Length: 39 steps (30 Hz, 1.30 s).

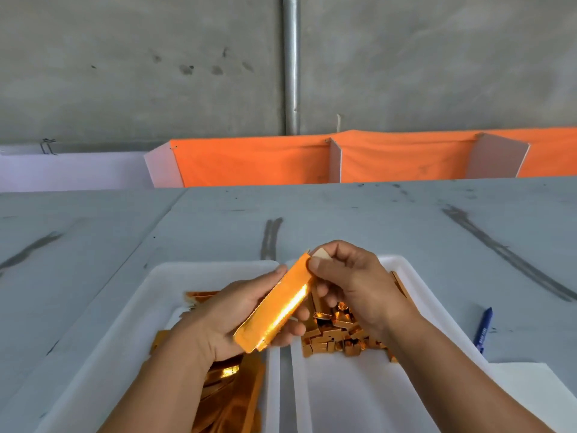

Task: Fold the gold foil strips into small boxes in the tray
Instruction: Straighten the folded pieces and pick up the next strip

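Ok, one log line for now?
left hand: holds gold foil strip, lower end | right hand: pinches top end | folded boxes: in right tray | flat strips: in left tray

I see one gold foil strip (278, 307) raised aslant; flat strips (234, 401) lie in the left tray (218, 265), folded boxes (340, 335) in the right tray (402, 267).

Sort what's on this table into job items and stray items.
Job: gold foil strip held by left hand and right hand; flat strips in left tray; folded boxes in right tray.
Stray: blue pen; white paper sheet.
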Each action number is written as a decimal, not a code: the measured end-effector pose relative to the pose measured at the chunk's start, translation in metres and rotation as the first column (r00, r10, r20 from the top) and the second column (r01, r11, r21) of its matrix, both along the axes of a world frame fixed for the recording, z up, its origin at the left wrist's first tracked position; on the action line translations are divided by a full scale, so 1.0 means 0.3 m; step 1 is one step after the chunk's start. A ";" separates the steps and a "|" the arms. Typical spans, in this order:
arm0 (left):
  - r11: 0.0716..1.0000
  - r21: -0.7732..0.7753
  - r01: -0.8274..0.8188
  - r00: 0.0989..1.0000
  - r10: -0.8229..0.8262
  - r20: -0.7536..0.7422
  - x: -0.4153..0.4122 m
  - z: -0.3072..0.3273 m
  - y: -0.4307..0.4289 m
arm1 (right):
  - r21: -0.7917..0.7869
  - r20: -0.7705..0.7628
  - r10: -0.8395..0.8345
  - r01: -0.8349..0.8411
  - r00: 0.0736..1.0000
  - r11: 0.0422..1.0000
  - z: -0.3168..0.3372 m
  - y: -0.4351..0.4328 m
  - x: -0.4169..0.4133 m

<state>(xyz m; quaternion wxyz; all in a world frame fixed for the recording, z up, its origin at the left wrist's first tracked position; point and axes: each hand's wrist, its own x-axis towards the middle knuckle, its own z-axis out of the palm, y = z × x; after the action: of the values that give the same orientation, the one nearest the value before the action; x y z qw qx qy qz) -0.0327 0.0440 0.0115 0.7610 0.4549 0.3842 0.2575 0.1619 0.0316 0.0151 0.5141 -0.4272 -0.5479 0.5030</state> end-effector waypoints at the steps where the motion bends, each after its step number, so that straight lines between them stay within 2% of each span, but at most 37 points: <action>1: 0.999 0.039 -0.031 0.999 0.031 -0.009 -0.005 -0.006 0.002 | 0.000 0.002 -0.054 0.054 0.999 0.999 -0.008 0.003 0.001; 3: 0.962 0.265 -0.066 0.983 0.109 -0.148 -0.006 -0.009 0.000 | 0.021 0.047 -0.151 0.150 0.987 0.989 -0.020 0.005 0.003; 4: 0.910 0.410 -0.058 0.953 0.173 -0.250 0.002 -0.007 -0.005 | 0.045 0.076 -0.195 0.192 0.978 0.980 -0.024 0.006 0.003; 7: 0.679 0.734 0.022 0.795 0.433 -0.425 0.041 -0.007 -0.021 | 0.144 0.173 -0.306 0.284 0.936 0.948 -0.036 0.011 -0.007; 9: 0.525 0.837 0.154 0.661 0.575 -0.482 0.076 -0.027 -0.023 | 0.183 0.213 -0.333 0.297 0.919 0.937 -0.048 0.013 -0.017; 11: 0.460 0.872 0.168 0.630 0.630 -0.454 0.095 -0.046 -0.025 | 0.201 0.221 -0.316 0.274 0.923 0.941 -0.056 0.011 -0.022; 14: 0.442 0.892 0.101 0.654 0.646 -0.394 0.093 -0.062 -0.022 | 0.259 0.270 -0.321 0.252 0.908 0.932 -0.062 0.001 -0.024; 20: 0.380 0.919 0.110 0.579 0.726 -0.370 0.098 -0.067 -0.023 | 0.476 0.402 -0.529 0.323 0.747 0.818 -0.072 -0.004 -0.037; 26: 0.378 0.910 0.170 0.547 0.732 -0.407 0.114 -0.074 -0.029 | 0.522 0.466 -0.586 0.329 0.663 0.787 -0.079 0.005 -0.039; 29: 0.370 0.913 0.172 0.581 0.710 -0.398 0.119 -0.078 -0.033 | 0.468 0.485 -0.531 0.307 0.695 0.829 -0.078 0.004 -0.039; 32: 0.365 0.907 0.211 0.587 0.695 -0.416 0.127 -0.082 -0.035 | 0.382 0.478 -0.427 0.257 0.767 0.888 -0.075 0.004 -0.041; 36: 0.331 0.906 0.262 0.553 0.718 -0.422 0.129 -0.086 -0.038 | 0.175 0.306 -0.244 0.198 0.920 0.964 -0.058 -0.003 -0.038; 39: 0.317 0.904 0.286 0.541 0.725 -0.426 0.127 -0.088 -0.037 | 0.148 0.329 -0.222 0.182 0.918 0.972 -0.051 -0.002 -0.036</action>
<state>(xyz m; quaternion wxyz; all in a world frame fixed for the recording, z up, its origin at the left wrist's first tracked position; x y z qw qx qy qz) 0.0055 0.0328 -0.0149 0.0434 0.7878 0.5315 0.3083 0.1511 0.0311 -0.0001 0.4836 -0.5325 -0.6098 0.3327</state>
